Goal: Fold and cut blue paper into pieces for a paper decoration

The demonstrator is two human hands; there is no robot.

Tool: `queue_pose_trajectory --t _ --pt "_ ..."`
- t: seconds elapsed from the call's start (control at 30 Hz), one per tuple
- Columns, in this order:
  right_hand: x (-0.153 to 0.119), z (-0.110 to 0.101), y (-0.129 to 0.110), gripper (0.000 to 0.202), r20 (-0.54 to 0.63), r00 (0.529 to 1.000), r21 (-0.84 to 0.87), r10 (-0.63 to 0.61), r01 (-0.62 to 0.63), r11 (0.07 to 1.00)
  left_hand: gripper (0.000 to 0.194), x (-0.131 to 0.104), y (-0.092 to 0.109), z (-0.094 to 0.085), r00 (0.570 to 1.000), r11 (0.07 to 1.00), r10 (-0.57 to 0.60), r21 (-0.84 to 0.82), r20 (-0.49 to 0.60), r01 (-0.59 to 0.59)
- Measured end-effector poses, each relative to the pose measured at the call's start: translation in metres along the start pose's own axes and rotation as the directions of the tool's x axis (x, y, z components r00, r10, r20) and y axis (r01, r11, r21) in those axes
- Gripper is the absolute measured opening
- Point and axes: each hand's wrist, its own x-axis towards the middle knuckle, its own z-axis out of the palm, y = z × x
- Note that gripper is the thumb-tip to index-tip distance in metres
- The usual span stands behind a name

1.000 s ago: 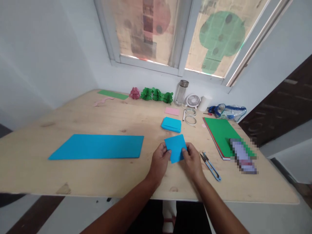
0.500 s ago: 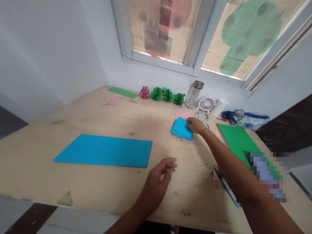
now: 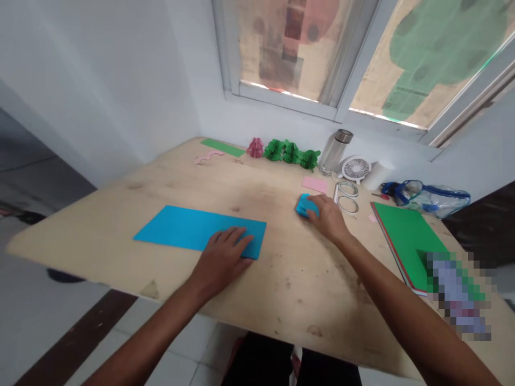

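My left hand lies on the right end of a long blue paper sheet, fingers spread and palm down. The sheet is flat on the wooden table. Farther back and to the right, my right hand has its thumb and fingers around a small stack of blue paper pieces, covering its right side. A pink paper rectangle lies just behind this stack. Two rolls of tape lie to the right of the hand.
Green and pink paper decorations stand along the wall. Beside them are a glass bottle, a small white fan and a white cylinder. A clear blue-edged pouch and green sheets lie at the right.
My left hand has moved left and come down on the long blue sheet. My right hand has closed around the small blue stack. The scissors are now out of sight. The view has shifted.
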Motion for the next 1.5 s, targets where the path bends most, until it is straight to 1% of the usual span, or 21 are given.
queue_pose_trajectory --t 0.1,0.17,0.27,0.33,0.53,0.67,0.73,0.8,0.83,0.87,0.9,0.97,1.03,1.13,1.17,1.27,1.33,1.37,1.4,1.47,1.5 --pt "-0.029 0.010 -0.027 0.032 0.018 0.993 0.093 -0.116 0.114 0.989 0.030 0.005 -0.009 -0.001 0.993 0.999 0.052 -0.001 0.101 -0.052" --pt "-0.046 0.020 -0.043 0.028 0.035 0.985 0.148 -0.170 0.164 0.975 0.026 0.007 -0.009 -0.003 0.990 0.996 0.085 -0.039 0.110 -0.081" --pt "-0.062 0.033 -0.063 0.025 0.054 0.978 0.204 -0.200 0.186 0.961 0.019 0.008 -0.007 -0.004 0.989 0.989 0.123 -0.092 0.080 -0.115" --pt "-0.066 0.040 -0.072 0.025 0.061 0.975 0.230 -0.214 0.195 0.953 0.017 0.007 -0.008 -0.003 0.990 0.986 0.131 -0.113 0.056 -0.124" --pt "-0.062 0.057 -0.091 0.026 0.037 0.964 0.257 -0.264 0.246 0.935 0.027 0.002 -0.015 0.000 0.992 0.975 0.113 -0.187 -0.062 -0.122" --pt "-0.059 0.062 -0.098 0.029 -0.014 0.963 0.243 -0.269 0.264 0.933 0.032 -0.002 -0.007 0.000 0.985 0.966 0.087 -0.229 -0.148 -0.120" --pt "-0.062 0.056 -0.098 0.023 -0.032 0.959 0.243 -0.282 0.281 0.928 0.033 -0.006 0.003 0.000 0.980 0.962 0.080 -0.243 -0.181 -0.124" --pt "-0.074 0.044 -0.094 0.019 -0.058 0.949 0.239 -0.309 0.314 0.919 0.031 -0.011 0.018 -0.001 0.974 0.955 0.089 -0.258 -0.210 -0.143" --pt "-0.084 0.035 -0.091 0.019 -0.100 0.933 0.223 -0.345 0.359 0.906 0.030 -0.015 0.027 -0.002 0.968 0.950 0.098 -0.268 -0.230 -0.160" --pt "-0.096 0.025 -0.087 0.020 -0.133 0.917 0.200 -0.375 0.396 0.896 0.026 -0.019 0.036 -0.003 0.957 0.935 0.131 -0.290 -0.257 -0.206" --pt "-0.110 0.014 -0.082 0.021 -0.158 0.907 0.174 -0.391 0.415 0.893 0.024 -0.023 0.045 -0.004 0.946 0.920 0.162 -0.303 -0.280 -0.247" --pt "-0.144 -0.009 -0.073 0.023 -0.191 0.900 0.111 -0.391 0.416 0.903 0.024 -0.034 0.064 -0.006 0.940 0.906 0.194 -0.317 -0.279 -0.281" --pt "-0.180 -0.031 -0.067 0.024 -0.182 0.904 0.064 -0.388 0.404 0.912 0.025 -0.045 0.081 -0.006 0.948 0.907 0.197 -0.322 -0.251 -0.273" --pt "-0.228 -0.059 -0.069 0.029 -0.092 0.910 0.097 -0.404 0.412 0.906 0.030 -0.060 0.104 -0.004 0.947 0.905 0.212 -0.316 -0.244 -0.284" --pt "-0.239 -0.067 -0.071 0.031 -0.065 0.907 0.127 -0.416 0.421 0.898 0.030 -0.063 0.110 -0.003 0.945 0.903 0.220 -0.316 -0.243 -0.292" --pt "-0.259 -0.085 -0.076 0.044 -0.094 0.899 0.179 -0.427 0.437 0.881 0.028 -0.068 0.124 -0.001 0.938 0.877 0.248 -0.355 -0.243 -0.323" --pt "-0.264 -0.092 -0.071 0.052 -0.121 0.918 0.258 -0.377 0.395 0.881 0.028 -0.069 0.128 -0.001 0.937 0.833 0.251 -0.438 -0.245 -0.338" --pt "-0.265 -0.093 -0.067 0.054 -0.116 0.946 0.317 -0.304 0.325 0.891 0.030 -0.070 0.129 0.000 0.940 0.806 0.243 -0.490 -0.241 -0.333" --pt "-0.265 -0.092 -0.062 0.053 -0.124 0.972 0.383 -0.197 0.230 0.895 0.031 -0.071 0.129 0.001 0.945 0.778 0.228 -0.540 -0.235 -0.322" --pt "-0.265 -0.084 -0.054 0.047 -0.092 0.995 0.542 -0.027 0.073 0.837 0.033 -0.073 0.129 0.005 0.956 0.732 0.192 -0.617 -0.221 -0.289" --pt "-0.265 -0.077 -0.051 0.043 -0.073 0.997 0.606 0.007 0.039 0.794 0.033 -0.074 0.128 0.007 0.957 0.713 0.179 -0.641 -0.227 -0.285"
